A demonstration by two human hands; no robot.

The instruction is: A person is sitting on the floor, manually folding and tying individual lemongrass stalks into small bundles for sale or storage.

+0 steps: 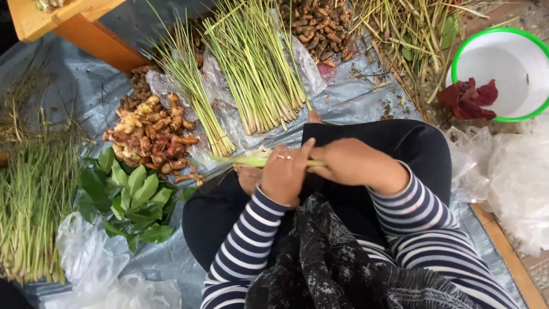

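Left hand (284, 174) and right hand (349, 162), both clenched around one lemongrass stalk (246, 161) held level over the lap, its pale end pointing toward the piles on the grey tarp (86, 86). Container: white bowl with green rim (523, 40) at upper right, holding a clump of dark red petals (469, 98) against its near wall, otherwise bare inside. Loose stock on the tarp: two fanned lemongrass bundles (257, 74), a heap of galangal and ginger roots (151, 137), green leaves (134, 197), turmeric roots (317, 26), clear plastic bags (514, 177) beside the right knee.
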